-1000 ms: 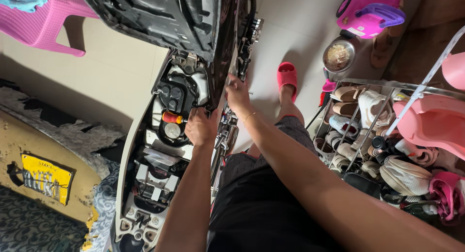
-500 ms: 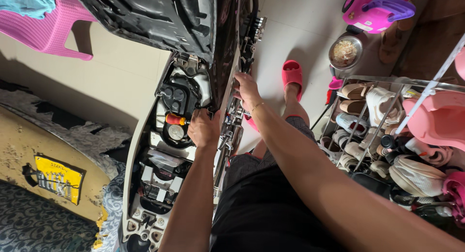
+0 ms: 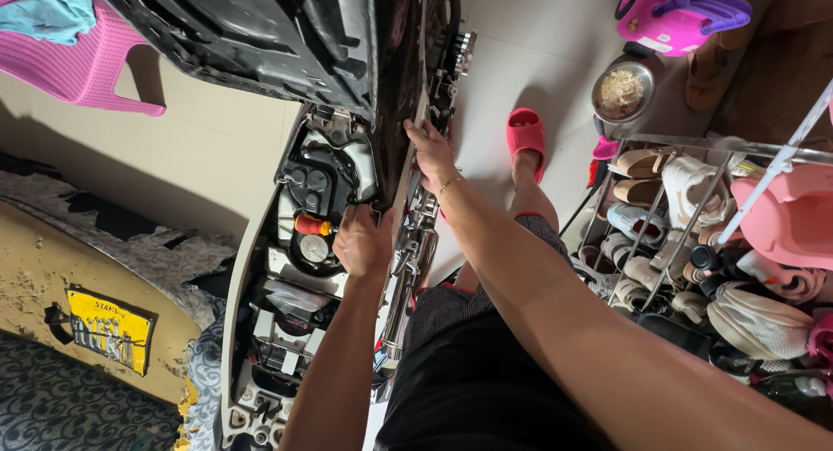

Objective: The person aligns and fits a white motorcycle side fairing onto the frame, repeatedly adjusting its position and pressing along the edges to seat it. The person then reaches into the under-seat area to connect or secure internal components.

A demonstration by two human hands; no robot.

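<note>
Risk: left hand (image 3: 363, 241), closed on something I can't make out beside the red-handled screwdriver (image 3: 311, 225) in the scooter's underseat bay (image 3: 299, 269), could get pinched if the right hand (image 3: 431, 152), gripping the raised seat's (image 3: 260, 35) edge, slips.

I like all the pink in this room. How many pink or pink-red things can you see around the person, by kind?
Pink plastic chair: 1
Pink toy with purple handle: 1
Pink tub over the shoe rack: 1
Pink-red slipper on the foot: 1
Total: 4
</note>
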